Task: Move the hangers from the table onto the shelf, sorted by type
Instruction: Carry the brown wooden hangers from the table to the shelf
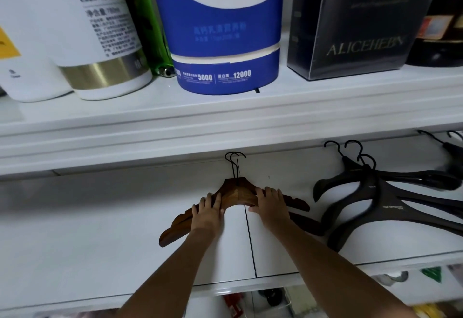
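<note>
Left hand point(208, 208) grips the left arm of the wooden hangers point(240, 193), fingers curved over the top edge, thumb at the inner edge. Right hand point(270, 205) holds the right arm the same way. The hangers lie flat on the lower shelf point(100, 230), apparently two stacked, hooks toward the back. Black plastic hangers point(378, 192) are piled to the right, apart from them. Step looks like squaring up the wooden pile. Best to push both ends evenly, line up the hooks, avoid the black pile, then release.
</note>
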Motion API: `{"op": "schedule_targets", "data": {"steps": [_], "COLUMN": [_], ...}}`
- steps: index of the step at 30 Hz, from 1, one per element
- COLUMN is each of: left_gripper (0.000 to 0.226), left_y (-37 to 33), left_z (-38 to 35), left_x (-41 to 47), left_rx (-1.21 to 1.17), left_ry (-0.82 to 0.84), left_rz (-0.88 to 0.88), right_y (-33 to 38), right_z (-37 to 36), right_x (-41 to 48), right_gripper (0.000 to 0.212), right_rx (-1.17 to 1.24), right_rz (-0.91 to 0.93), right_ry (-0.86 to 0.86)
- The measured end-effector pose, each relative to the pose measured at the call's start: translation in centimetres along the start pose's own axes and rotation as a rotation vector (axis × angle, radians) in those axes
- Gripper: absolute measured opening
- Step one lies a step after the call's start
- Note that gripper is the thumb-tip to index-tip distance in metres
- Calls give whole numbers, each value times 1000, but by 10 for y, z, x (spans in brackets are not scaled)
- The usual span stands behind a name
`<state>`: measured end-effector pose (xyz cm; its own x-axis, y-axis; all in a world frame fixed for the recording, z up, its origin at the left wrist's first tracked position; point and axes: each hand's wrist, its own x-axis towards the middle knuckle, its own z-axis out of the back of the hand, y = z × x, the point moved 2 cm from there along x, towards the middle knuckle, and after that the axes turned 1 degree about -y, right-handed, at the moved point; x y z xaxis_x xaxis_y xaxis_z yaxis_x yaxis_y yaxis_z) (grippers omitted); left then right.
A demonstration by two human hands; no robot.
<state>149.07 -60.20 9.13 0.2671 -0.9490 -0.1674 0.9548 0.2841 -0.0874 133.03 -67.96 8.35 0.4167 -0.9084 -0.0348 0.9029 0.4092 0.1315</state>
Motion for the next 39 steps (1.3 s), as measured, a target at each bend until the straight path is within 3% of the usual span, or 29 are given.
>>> {"op": "schedule_targets", "data": {"steps": [8, 13, 17, 24, 31, 39], "left_gripper": [55, 60, 61, 53, 53, 50], "left_y": [-2, 1, 4, -35, -119, -266], "left_z": [-5, 2, 23, 87, 125, 125], "left_x": [-14, -21, -19, -2, -6, -60], "left_rx": [-143, -98, -27, 38, -14, -3], "left_ry": [26, 44, 10, -90, -65, -90], "left_rz": [3, -3, -15, -418, -641, -900], "right_y": [8, 7, -2, -27, -84, -171], "right_z": [6, 13, 37, 96, 145, 176], "right_x": [-6, -8, -15, -42, -95, -198], "right_gripper": [68, 75, 69, 54, 52, 46], "right_rx": [-76, -97, -67, -40, -66, -80], "right_rz": [-45, -56, -23, 8, -149, -406], "right_ry": [35, 95, -36, -178, -237, -341]}}
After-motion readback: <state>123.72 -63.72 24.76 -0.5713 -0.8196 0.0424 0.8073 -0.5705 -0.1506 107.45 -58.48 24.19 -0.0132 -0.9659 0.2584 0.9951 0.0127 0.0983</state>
